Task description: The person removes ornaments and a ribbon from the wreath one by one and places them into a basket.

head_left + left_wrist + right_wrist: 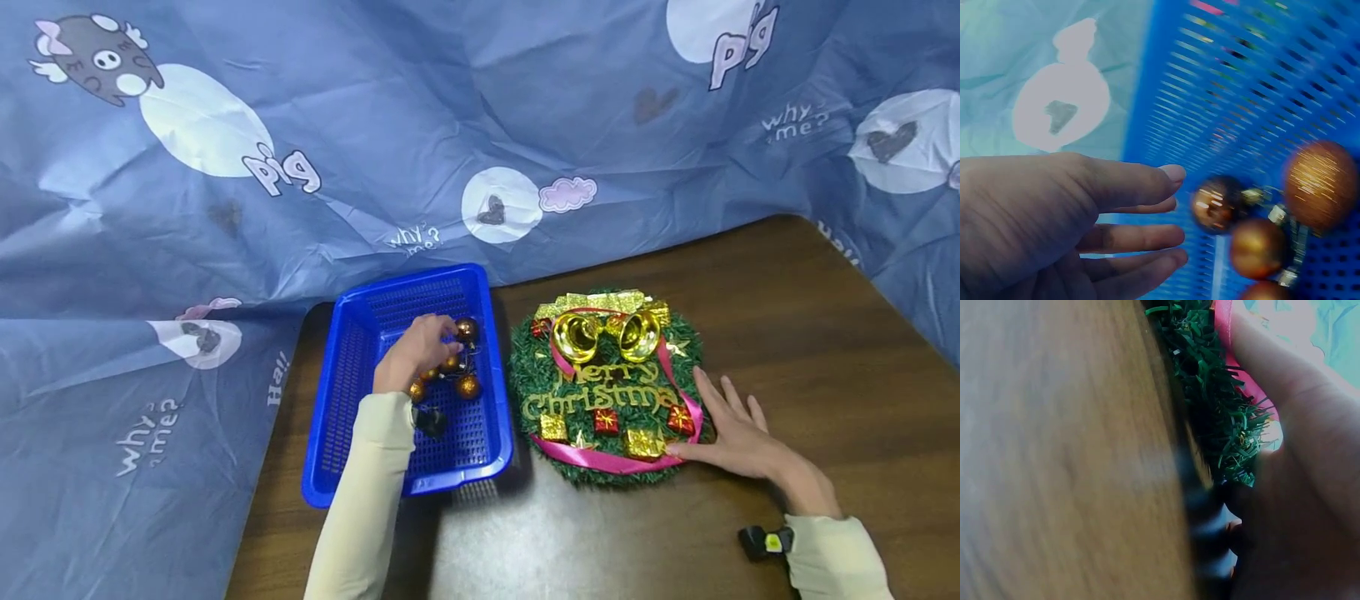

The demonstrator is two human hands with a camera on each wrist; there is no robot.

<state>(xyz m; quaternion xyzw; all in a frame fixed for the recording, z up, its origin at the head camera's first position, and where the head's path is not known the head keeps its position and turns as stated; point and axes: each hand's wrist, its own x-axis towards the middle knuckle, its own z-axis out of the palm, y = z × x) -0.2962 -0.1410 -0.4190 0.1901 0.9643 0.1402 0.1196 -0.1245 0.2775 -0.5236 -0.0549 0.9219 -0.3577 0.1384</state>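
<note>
I had my left hand [415,354] reaching, fingers loosely extended and holding nothing, over the baubles [457,364] in the blue basket [337,392]. My right hand [738,437] lay flat, steadying the wreath [607,387] on the table [825,350].

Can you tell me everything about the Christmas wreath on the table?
The wreath is a round ring of green, grass-like plastic needles, lying flat on the brown wooden table, just right of the blue basket. Gold letters across it spell Merry Christmas. Two shiny gold bells sit near the top, a pink ribbon loops around it, and tiny red and gold gift boxes dot the top and bottom. The right hand lies flat on the table, its thumb touching the wreath's lower right edge.
</note>
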